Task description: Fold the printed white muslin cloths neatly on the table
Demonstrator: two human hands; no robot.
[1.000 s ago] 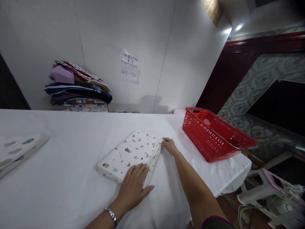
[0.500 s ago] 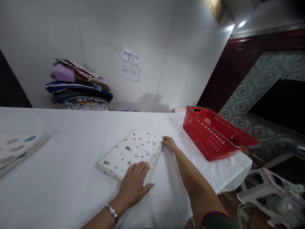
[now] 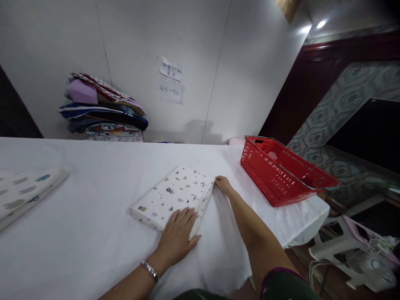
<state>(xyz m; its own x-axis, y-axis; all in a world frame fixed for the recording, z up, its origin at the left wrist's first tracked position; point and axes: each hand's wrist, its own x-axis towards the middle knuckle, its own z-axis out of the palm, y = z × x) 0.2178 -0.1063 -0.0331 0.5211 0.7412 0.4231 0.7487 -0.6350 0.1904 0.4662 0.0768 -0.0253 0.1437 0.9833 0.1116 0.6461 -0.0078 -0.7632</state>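
A folded white cloth (image 3: 175, 191) printed with small plants and shapes lies on the white-covered table (image 3: 103, 191) in front of me. Its layers show along the right and lower left edges. My left hand (image 3: 178, 234), with a silver bracelet at the wrist, rests flat on its near corner, fingers spread and thumb off the right edge. At the far right corner my right hand (image 3: 223, 185) pinches the cloth's edge between thumb and fingers.
Another folded printed cloth (image 3: 28, 187) lies at the left. A red plastic basket (image 3: 265, 177) with metal handles stands on the table's right side. Against the wall is a stack of folded fabrics (image 3: 103, 106). A white stool (image 3: 337, 241) stands beyond the right edge.
The view has shifted slightly. My right hand keeps its pinch on the far corner, its fingers a little more bunched; my left hand stays flat on the cloth.
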